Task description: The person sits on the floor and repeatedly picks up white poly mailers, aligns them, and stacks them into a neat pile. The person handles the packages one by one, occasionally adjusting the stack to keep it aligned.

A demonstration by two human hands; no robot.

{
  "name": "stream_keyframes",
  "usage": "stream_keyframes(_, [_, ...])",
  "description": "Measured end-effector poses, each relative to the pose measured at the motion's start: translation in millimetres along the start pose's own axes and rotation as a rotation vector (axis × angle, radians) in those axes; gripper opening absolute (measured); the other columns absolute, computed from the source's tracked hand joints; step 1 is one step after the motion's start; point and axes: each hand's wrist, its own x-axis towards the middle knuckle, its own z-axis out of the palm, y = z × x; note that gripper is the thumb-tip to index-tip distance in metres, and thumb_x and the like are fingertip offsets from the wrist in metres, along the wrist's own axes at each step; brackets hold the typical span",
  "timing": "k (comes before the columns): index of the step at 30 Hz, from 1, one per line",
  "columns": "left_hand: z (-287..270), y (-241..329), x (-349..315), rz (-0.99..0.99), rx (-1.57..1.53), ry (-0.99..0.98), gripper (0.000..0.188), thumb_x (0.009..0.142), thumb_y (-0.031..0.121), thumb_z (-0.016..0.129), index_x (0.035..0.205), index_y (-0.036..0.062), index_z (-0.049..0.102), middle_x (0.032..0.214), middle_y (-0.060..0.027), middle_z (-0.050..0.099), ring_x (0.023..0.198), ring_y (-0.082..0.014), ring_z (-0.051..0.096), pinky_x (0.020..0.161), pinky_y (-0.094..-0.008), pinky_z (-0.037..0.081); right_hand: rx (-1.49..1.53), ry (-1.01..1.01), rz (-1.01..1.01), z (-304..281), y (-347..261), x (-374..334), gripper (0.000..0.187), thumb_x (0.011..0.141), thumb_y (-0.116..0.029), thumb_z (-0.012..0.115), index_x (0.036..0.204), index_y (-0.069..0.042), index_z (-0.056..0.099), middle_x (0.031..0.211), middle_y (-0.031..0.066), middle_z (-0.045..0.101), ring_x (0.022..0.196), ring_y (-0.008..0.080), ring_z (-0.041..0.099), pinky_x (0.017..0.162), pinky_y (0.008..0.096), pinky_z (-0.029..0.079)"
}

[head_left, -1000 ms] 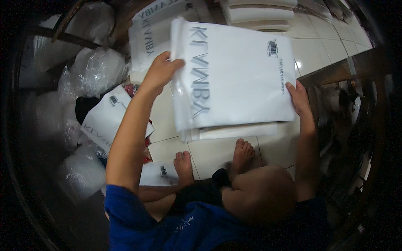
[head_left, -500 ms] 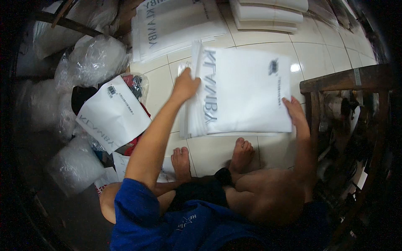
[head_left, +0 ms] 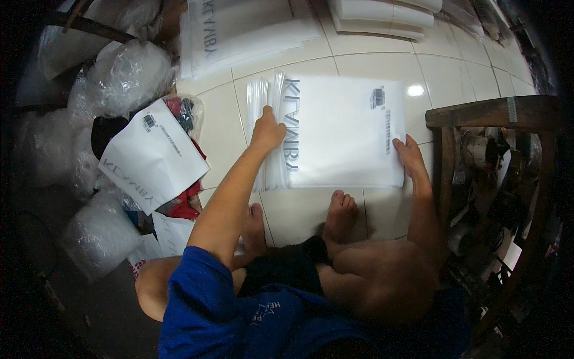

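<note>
A stack of white printed plastic bags point(head_left: 347, 131) lies flat over the pale floor tiles in front of my feet. Along its left side the clear flaps point(head_left: 258, 99) are bunched in layers. My left hand point(head_left: 268, 130) is closed on these layered edges, its thumb turned toward the stack. At the opposite edge, near the lower right corner, my right hand point(head_left: 411, 157) pinches the bags, with the thumb on top and the other fingers partly hidden.
Another stack of white bags point(head_left: 251, 36) lies farther off, with rolled white bundles point(head_left: 382, 21) to its right. At left are clear plastic bundles point(head_left: 128, 78) and a loose white bag point(head_left: 158, 158) on red cloth point(head_left: 185, 206). A wooden frame point(head_left: 490, 110) stands at right.
The stack has come down slightly and to the left, my right hand moving with it. The layered flaps at its left now spread wider beside my left hand.
</note>
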Motion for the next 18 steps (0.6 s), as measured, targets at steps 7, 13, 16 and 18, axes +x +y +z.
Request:
stream_keyframes(7, [-7,25,-7,0.029,-0.043,-0.117,0.057,0.077,0.022,0.059,0.123,-0.007,0.041,0.11,-0.0332,0.058,0.103,-0.0433,0.059,0.091,-0.0449,0.046,0.025,-0.006,-0.015,0,-1,-1,0.032,0.092,-0.013,0.052,0.12,0.004,0.053,0.104,0.0117,0.064,0.088,0.0179,0.061,0.082,0.0319,0.047])
stream_keyframes(13, [10,23,-6,0.114,-0.191,-0.069,0.049,0.075,0.029,0.06,0.107,-0.0074,0.055,0.096,-0.0276,0.063,0.091,-0.0367,0.063,0.082,-0.0402,0.049,-0.005,-0.034,-0.048,0,-3,-2,0.033,0.093,-0.013,0.051,0.121,0.004,0.052,0.106,0.0118,0.064,0.091,0.0186,0.06,0.084,0.0325,0.046])
stream_keyframes(16, [8,61,-15,0.089,-0.246,-0.104,0.047,0.073,0.031,0.061,0.101,-0.0068,0.057,0.094,-0.0258,0.064,0.089,-0.0351,0.063,0.08,-0.0399,0.049,0.033,-0.041,-0.01,-3,1,2,0.035,0.093,-0.014,0.05,0.123,0.004,0.051,0.108,0.0126,0.063,0.093,0.0189,0.06,0.086,0.0327,0.046])
stream_keyframes(18, [13,72,-16,0.114,-0.263,-0.159,0.047,0.073,0.032,0.06,0.101,-0.0066,0.057,0.094,-0.0258,0.063,0.089,-0.0357,0.063,0.08,-0.0406,0.048,-0.018,-0.013,0.016,-2,1,3,0.036,0.092,-0.013,0.05,0.124,0.004,0.05,0.109,0.0125,0.062,0.094,0.0191,0.059,0.086,0.0326,0.046])
